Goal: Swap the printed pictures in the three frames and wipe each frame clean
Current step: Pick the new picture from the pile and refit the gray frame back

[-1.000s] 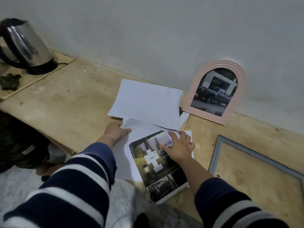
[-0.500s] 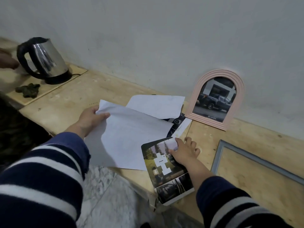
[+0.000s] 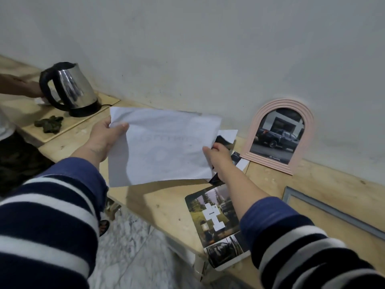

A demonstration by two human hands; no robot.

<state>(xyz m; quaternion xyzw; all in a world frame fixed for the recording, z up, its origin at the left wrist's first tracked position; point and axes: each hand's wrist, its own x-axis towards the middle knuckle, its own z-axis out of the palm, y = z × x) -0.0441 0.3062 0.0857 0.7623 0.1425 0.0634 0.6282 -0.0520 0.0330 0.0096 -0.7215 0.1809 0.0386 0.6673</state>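
- The left hand [image 3: 106,138] is pinching the upper left corner of a white sheet [image 3: 164,147], blank back facing the camera, holding it above the wooden bench [image 3: 164,205].
- The right hand [image 3: 216,155] is gripping the sheet's right edge; another print [image 3: 227,136] is showing behind it.
- A printed collage picture [image 3: 214,224] is lying flat at the bench's near edge.
- The pink arched frame [image 3: 279,134], containing a pickup-truck print, is leaning against the wall.
- A grey rectangular frame [image 3: 325,207] is lying flat to the right.
- An electric kettle [image 3: 70,88] is standing far left, beside a dark cloth [image 3: 49,124].
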